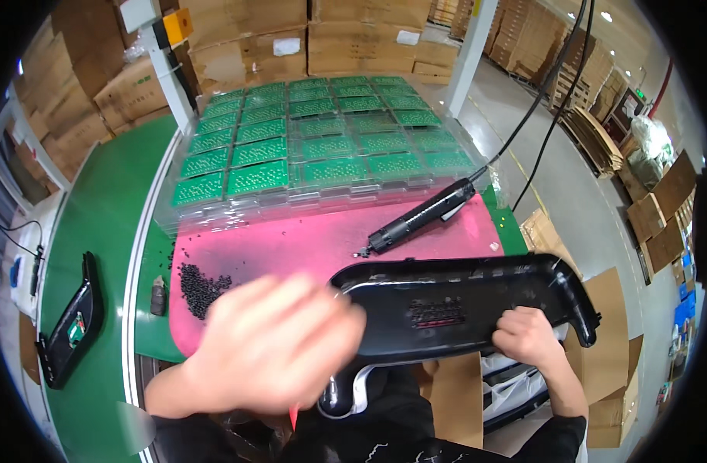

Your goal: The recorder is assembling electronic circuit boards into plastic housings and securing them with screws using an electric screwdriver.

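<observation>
One long, shiny black plastic housing with two bent ends (481,305) lies before you, hollow side up, its near edge reaching past the bright pink work mat (307,239) toward your lap. Your right hand (527,337) is curled into a fist against its right part; whether it pinches anything, you couldn't tell from here. Your left hand (276,339) is a blur near the other end, its fingers and any hold unreadable.

With so much overhang, the shell could tip if that fist lets up. A wide left swing might scatter the loose heap of tiny black screws (203,289). Pushing the shell away could knock the black cylindrical electric screwdriver (423,216), whose tip lies close by.

Your left hand covers part of the shell; your right palm is hidden; the slots' detail is too small to read.
</observation>
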A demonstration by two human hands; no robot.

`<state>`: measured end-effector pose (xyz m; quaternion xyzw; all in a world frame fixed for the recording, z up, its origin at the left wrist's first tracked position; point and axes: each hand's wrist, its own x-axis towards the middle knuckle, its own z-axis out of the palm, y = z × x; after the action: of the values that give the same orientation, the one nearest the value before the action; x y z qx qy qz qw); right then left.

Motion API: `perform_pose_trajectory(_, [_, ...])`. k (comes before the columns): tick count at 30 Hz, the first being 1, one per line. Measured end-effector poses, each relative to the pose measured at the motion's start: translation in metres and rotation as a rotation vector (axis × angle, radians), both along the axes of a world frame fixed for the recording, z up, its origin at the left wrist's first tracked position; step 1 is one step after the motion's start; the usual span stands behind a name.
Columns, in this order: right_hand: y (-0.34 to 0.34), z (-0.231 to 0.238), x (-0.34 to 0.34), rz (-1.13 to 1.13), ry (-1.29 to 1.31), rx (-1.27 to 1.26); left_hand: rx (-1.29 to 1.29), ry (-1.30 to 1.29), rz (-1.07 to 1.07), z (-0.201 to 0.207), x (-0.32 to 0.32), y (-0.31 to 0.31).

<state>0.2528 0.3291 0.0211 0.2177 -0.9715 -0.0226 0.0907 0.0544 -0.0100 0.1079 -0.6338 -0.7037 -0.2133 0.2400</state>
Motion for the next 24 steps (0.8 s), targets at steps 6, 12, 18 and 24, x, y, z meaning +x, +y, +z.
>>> perform_pose_trajectory(6, [-0.056, 0.029, -0.083, 0.124, -0.238, -0.257, -0.399, -0.370, 0.204, -0.089, -0.068, 0.019])
perform_pose_trajectory(12, [-0.113, 0.039, -0.197, 0.195, 0.050, -0.402, -0.436, -0.523, 0.217, -0.110, -0.089, 0.002])
perform_pose_trajectory(18, [-0.164, 0.006, -0.325, 0.189, 0.116, -0.420, -0.279, -0.503, 0.148, -0.111, -0.092, -0.007])
perform_pose_trajectory(24, [-0.184, -0.019, -0.385, 0.118, 0.027, -0.319, -0.164, -0.344, 0.137, -0.130, -0.096, 0.007])
